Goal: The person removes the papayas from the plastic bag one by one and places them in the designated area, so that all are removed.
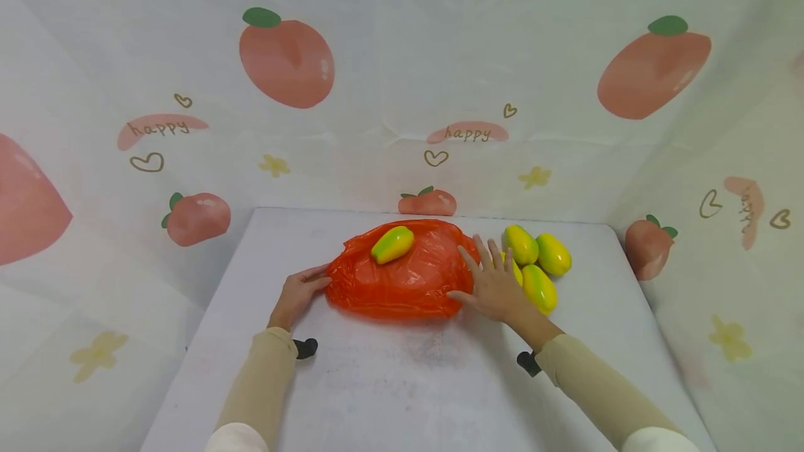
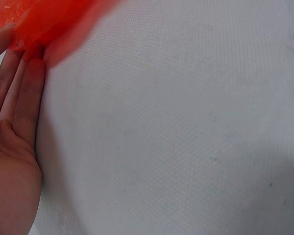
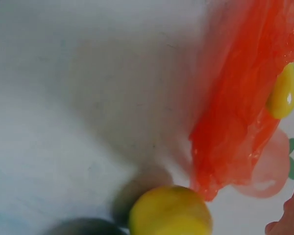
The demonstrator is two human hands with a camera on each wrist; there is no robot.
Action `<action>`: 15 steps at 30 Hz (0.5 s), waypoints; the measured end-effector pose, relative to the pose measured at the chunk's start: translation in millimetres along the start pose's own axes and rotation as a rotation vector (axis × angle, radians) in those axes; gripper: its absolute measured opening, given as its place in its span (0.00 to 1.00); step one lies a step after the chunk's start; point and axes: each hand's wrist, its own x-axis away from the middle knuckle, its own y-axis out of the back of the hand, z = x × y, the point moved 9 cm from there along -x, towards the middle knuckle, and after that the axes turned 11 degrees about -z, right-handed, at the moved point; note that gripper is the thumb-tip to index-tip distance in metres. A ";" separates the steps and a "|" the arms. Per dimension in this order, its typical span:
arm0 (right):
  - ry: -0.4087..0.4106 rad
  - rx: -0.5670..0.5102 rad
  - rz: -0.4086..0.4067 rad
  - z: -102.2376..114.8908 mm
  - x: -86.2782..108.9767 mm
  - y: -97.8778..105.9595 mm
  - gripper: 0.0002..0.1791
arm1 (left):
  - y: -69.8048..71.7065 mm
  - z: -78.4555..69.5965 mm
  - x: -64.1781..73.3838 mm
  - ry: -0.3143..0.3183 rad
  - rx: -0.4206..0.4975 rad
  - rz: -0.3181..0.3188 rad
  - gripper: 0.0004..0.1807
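Note:
A crinkled red plastic bag lies on the table, with one yellow-green papaya resting on its upper left part. At the bag's left edge, my left hand pinches the plastic between thumb and fingers; the left wrist view shows the fingertips partly under the red film. My right hand is spread by the bag's right side, fingers extended, holding nothing. Several more papayas sit together just right of that hand, one partly hidden behind it. The right wrist view shows a papaya near the bag's edge.
The white table meets a pale fruit-printed curtain at the back, with more of it on both sides. Dark wrist-camera mounts stick out beside the sleeves.

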 end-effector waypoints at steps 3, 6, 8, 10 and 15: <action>0.009 -0.011 0.010 5.8 -4.1 0.8 0.56 | -0.2 0.3 -0.2 0.002 -0.005 0.005 0.28; 0.020 -0.031 0.024 11.4 -8.3 0.0 0.56 | -0.3 0.1 0.2 0.000 -0.007 0.006 0.28; 0.028 -0.039 0.038 15.0 -11.2 -1.3 0.56 | 0.1 -0.2 0.6 0.001 -0.004 0.003 0.27; 0.036 -0.044 0.047 18.3 -14.2 -2.5 0.57 | 0.3 -0.5 1.1 0.004 0.003 0.001 0.27; 0.070 -0.067 0.047 28.0 -21.1 -1.3 0.57 | 0.5 -0.4 1.6 0.015 0.014 0.002 0.27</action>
